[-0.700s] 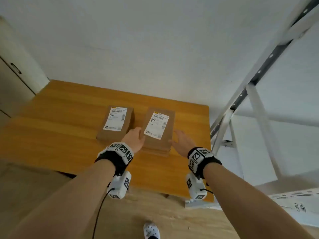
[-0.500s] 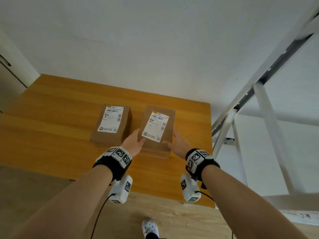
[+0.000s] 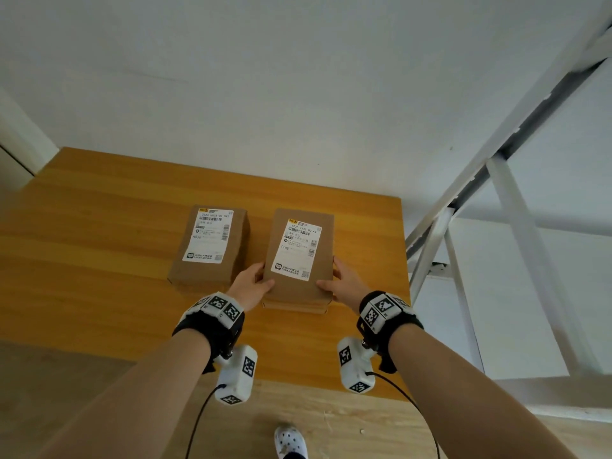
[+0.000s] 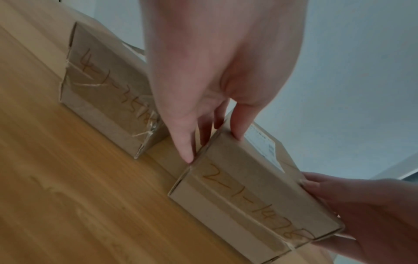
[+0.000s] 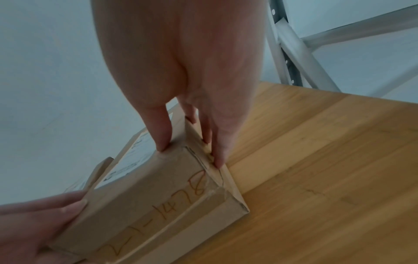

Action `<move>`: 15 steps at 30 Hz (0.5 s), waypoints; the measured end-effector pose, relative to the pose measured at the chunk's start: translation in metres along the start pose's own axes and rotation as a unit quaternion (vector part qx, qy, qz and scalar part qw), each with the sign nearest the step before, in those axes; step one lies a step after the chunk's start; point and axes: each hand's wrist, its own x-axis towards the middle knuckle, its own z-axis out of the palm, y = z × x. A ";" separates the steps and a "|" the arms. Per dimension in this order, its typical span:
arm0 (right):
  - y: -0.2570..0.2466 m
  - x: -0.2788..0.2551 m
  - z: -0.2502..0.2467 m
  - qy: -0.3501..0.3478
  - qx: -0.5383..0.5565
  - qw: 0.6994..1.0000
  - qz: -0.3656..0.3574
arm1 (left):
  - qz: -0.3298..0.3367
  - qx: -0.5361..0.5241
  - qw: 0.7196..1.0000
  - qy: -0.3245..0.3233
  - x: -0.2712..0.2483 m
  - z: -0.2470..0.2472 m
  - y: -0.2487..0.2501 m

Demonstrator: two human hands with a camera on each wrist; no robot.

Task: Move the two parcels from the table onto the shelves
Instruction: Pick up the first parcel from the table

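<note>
Two brown cardboard parcels with white labels lie side by side on the wooden table [image 3: 99, 260]. The left parcel [image 3: 212, 246] [image 4: 106, 92] lies untouched. My left hand [image 3: 253, 286] [image 4: 211, 141] grips the near left corner of the right parcel [image 3: 299, 256] [image 4: 248, 196] [image 5: 158, 196], thumb on top and fingers down its side. My right hand [image 3: 344, 283] [image 5: 190, 153] grips the near right corner the same way. I cannot tell whether this parcel's near end is off the table. Its near face bears handwritten numbers.
A white metal shelf frame [image 3: 516, 200] [image 5: 285, 53] stands just right of the table, against the white wall. The parcel sits close to the table's right edge. Wood floor and one white shoe [image 3: 289, 442] show below.
Both hands have closed in from beside the right parcel and now grip its near corners. The head view has come nearer to the table.
</note>
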 end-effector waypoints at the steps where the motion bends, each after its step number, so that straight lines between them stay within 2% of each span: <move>1: -0.002 -0.002 0.000 -0.001 0.003 1.000 -0.006 | 0.001 -0.008 1.000 0.002 -0.003 -0.001 0.001; 7: -0.027 -0.023 -0.010 0.017 0.022 0.998 -0.048 | 0.046 -0.052 0.997 0.015 -0.032 -0.015 0.023; 15: -0.097 -0.072 -0.035 0.037 0.042 0.986 -0.158 | 0.158 -0.063 0.985 0.040 -0.090 -0.046 0.086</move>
